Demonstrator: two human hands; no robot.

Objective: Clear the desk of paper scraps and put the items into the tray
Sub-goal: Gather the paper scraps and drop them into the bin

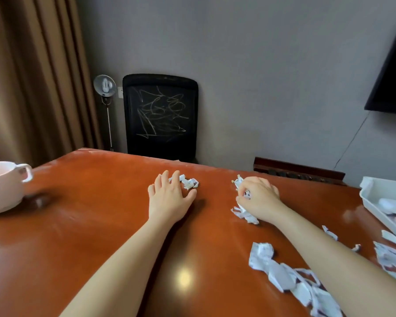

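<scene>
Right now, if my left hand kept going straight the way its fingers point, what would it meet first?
The small crumpled paper scrap, lying just past the fingertips of the left hand, between forefinger and thumb. It looks almost touching, though depth is hard to judge. Beyond it the desk runs to its far edge.

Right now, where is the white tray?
In the head view, the white tray sits on the desk at the far right, cut off by the frame, right of the right hand, with paper scraps just in front of it.
</scene>
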